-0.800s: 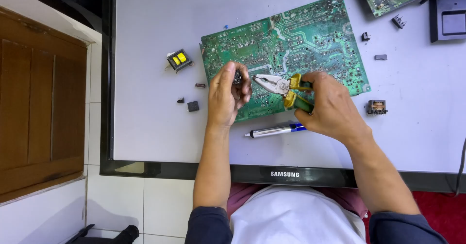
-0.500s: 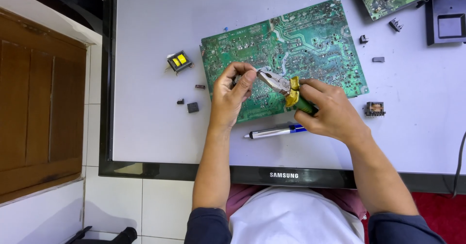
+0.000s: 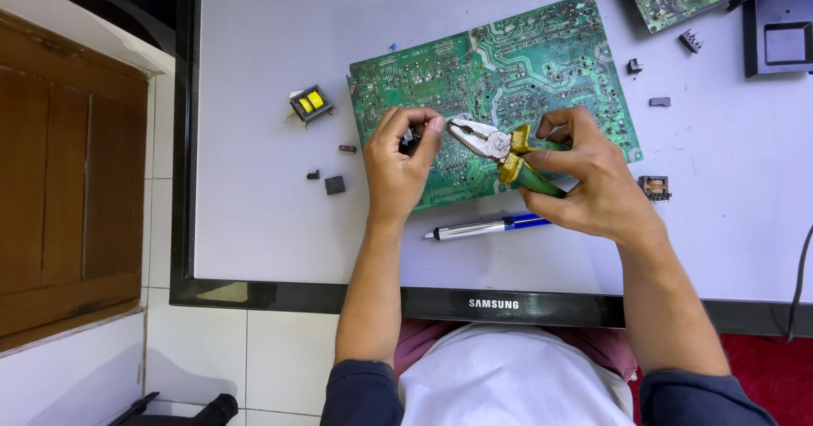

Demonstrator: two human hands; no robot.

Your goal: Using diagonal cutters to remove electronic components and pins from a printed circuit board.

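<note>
1. Pliers (image 3: 489, 142) with yellow-and-green handles sit in your right hand (image 3: 593, 176), which is clamped around the handles; the metal nose points toward nine o'clock, right at your left fingertips.
2. Your left hand (image 3: 398, 168) is curled together, thumb and forefinger pinched on a small dark part (image 3: 410, 138) just above the green circuit board (image 3: 525, 62). From this angle the part is mostly hidden, so it may be a loose component or one still seated in the board.
3. Keep the circuit board flat on the white counter (image 3: 254, 36); it lies at twelve o'clock from your chest, tilted with its far corner toward one o'clock.
4. To do this well, bring the nose squarely onto the part before you squeeze, and keep your left fingertips clear of the closing tips.
5. Grip lightly and pull straight rather than twisting, so nearby tracks are not torn.
6. Rest your right wrist on the counter for steadiness; the silver-and-blue pen-shaped tool (image 3: 487, 226) lies just at six o'clock of the board, so mind it.
7. Loose bits lie around: a yellow-topped transformer (image 3: 310, 104) at nine o'clock of the board, small black pieces (image 3: 334, 185) at eight o'clock, another small coil part (image 3: 654, 187) at four o'clock.
</note>
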